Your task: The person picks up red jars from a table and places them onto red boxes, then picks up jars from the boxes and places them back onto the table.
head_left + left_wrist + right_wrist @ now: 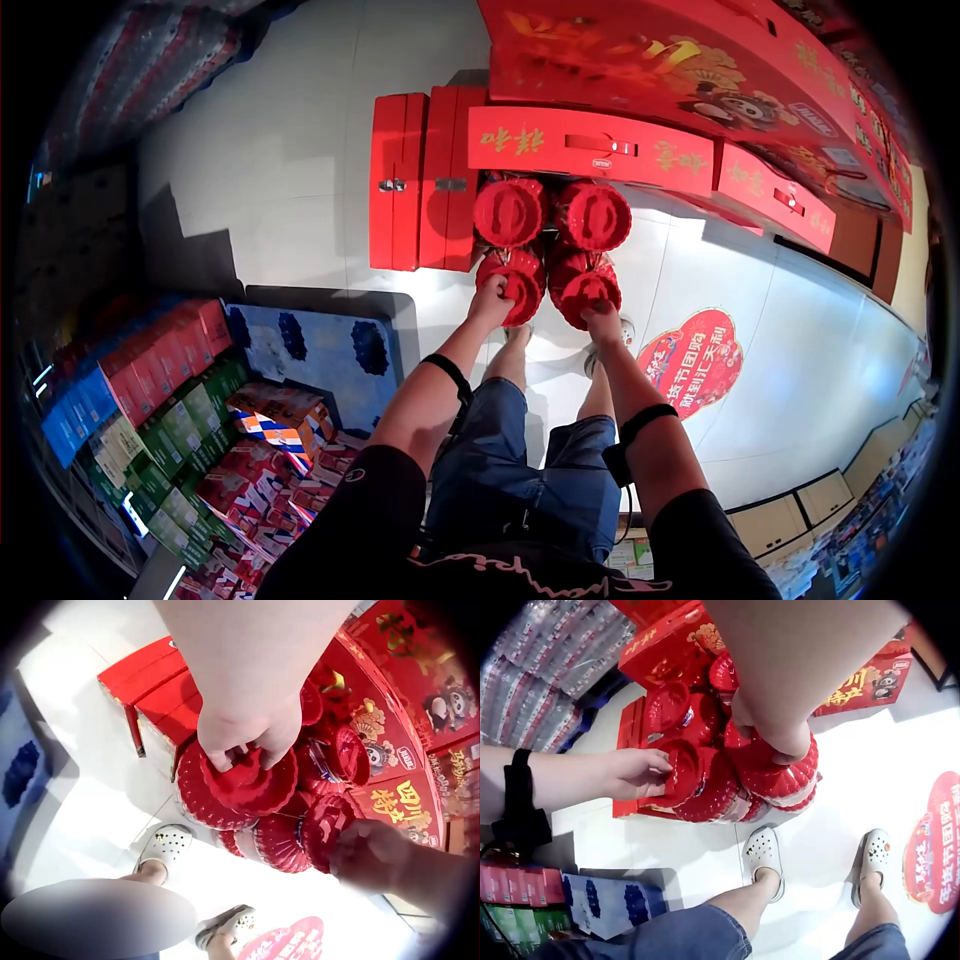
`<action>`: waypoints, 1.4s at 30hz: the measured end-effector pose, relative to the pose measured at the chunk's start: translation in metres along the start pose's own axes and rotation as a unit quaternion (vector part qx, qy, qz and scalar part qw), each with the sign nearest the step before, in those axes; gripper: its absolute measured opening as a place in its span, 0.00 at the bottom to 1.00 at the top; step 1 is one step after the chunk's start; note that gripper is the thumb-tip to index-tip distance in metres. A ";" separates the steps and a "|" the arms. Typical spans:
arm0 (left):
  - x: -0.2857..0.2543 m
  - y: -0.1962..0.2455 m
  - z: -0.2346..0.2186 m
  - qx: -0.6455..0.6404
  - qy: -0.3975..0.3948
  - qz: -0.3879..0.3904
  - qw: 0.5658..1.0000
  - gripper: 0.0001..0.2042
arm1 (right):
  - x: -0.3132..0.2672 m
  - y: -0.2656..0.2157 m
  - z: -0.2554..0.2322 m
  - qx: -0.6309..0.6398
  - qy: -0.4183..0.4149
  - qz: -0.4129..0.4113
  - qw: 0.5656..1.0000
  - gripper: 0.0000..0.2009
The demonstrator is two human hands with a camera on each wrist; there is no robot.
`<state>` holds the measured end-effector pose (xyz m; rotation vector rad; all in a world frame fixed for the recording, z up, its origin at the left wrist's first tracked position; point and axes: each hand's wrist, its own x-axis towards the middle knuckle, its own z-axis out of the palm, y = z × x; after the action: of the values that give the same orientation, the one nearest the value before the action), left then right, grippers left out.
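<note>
Red lidded tubs with scalloped rims and fluted sides are grouped in front of me in the head view. On the near left tub (522, 290), my left hand (492, 303) curls its fingers round the lid's handle, seen closely in the left wrist view. My right hand (602, 322) grips the near right tub (572, 293) at its top; in the right wrist view the hand hides most of that handle. Just beyond stand a far left tub (490, 215) and a far right tub (612, 215), their raised handles untouched.
Red gift boxes (398, 225) stand left of the tubs, and a long red carton (500, 150) lies behind them. Larger printed cartons (600, 60) rise beyond. A blue pallet (350, 390) and stacked drink packs (240, 500) are at left. A round red floor sticker (695, 360) lies right.
</note>
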<state>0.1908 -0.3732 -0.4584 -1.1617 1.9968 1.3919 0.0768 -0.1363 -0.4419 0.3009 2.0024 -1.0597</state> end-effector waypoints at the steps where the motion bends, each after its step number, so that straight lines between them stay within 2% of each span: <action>1: -0.002 0.002 0.000 0.006 0.001 -0.005 1.000 0.16 | 0.001 0.002 0.004 -0.020 0.022 -0.005 1.000 0.19; 3: -0.011 0.004 -0.002 0.020 0.003 -0.016 1.000 0.15 | 0.005 0.019 0.016 -0.057 0.064 -0.017 0.996 0.21; 6: -0.013 -0.014 0.004 0.054 0.013 -0.016 0.998 0.14 | 0.009 0.033 0.020 -0.117 0.085 -0.041 0.989 0.23; 9: -0.022 -0.008 -0.004 0.074 0.052 -0.030 0.995 0.12 | 0.002 0.021 0.021 -0.169 0.089 -0.023 0.981 0.24; 13: -0.023 -0.001 -0.013 0.137 0.053 -0.055 0.988 0.16 | 0.001 0.014 0.020 -0.183 0.093 -0.025 0.978 0.23; 14: -0.025 0.003 -0.017 0.144 0.030 -0.056 0.988 0.19 | 0.001 0.009 0.018 -0.189 0.086 -0.028 0.978 0.22; 18: -0.023 0.018 -0.019 0.152 0.014 0.005 0.988 0.21 | 0.001 -0.005 0.012 -0.180 0.047 0.006 0.982 0.21; 20: -0.021 0.021 -0.012 0.143 0.021 0.034 0.989 0.21 | 0.002 -0.001 0.014 -0.165 0.026 -0.002 0.986 0.22; 24: -0.012 -0.003 -0.006 0.107 0.026 0.111 0.988 0.20 | -0.006 -0.004 0.011 -0.158 0.027 -0.022 0.987 0.21; 27: -0.016 0.018 -0.007 0.110 0.017 0.051 0.992 0.19 | -0.004 -0.001 0.010 -0.167 0.026 -0.035 0.985 0.21; 31: -0.014 0.014 0.011 0.096 0.076 0.080 0.989 0.19 | -0.005 -0.004 0.015 -0.176 0.028 -0.027 0.984 0.21; 33: -0.018 0.005 0.019 0.084 0.114 0.099 0.985 0.20 | -0.007 -0.009 0.012 -0.233 0.019 -0.036 0.972 0.24; 34: -0.019 0.018 0.013 0.096 0.053 0.033 0.993 0.20 | -0.014 -0.010 0.011 -0.261 0.013 -0.038 0.964 0.25; 37: -0.012 0.020 0.013 0.126 0.049 -0.001 0.991 0.22 | -0.001 0.010 0.008 -0.257 -0.027 -0.091 0.962 0.29; 40: -0.019 0.021 0.002 0.155 0.059 0.022 0.986 0.26 | -0.033 -0.028 -0.023 -0.241 -0.001 -0.080 0.967 0.31; 41: -0.032 0.035 -0.008 0.171 0.062 0.037 0.983 0.27 | -0.046 -0.042 -0.036 -0.245 0.003 -0.075 0.967 0.31; 42: -0.047 0.051 -0.019 0.188 0.072 0.009 0.980 0.28 | -0.064 -0.056 -0.052 -0.222 -0.002 -0.115 0.968 0.27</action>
<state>0.1766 -0.3651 -0.3890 -1.0948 2.2506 0.9021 0.0572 -0.1205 -0.3455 -0.1751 2.2411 -0.7123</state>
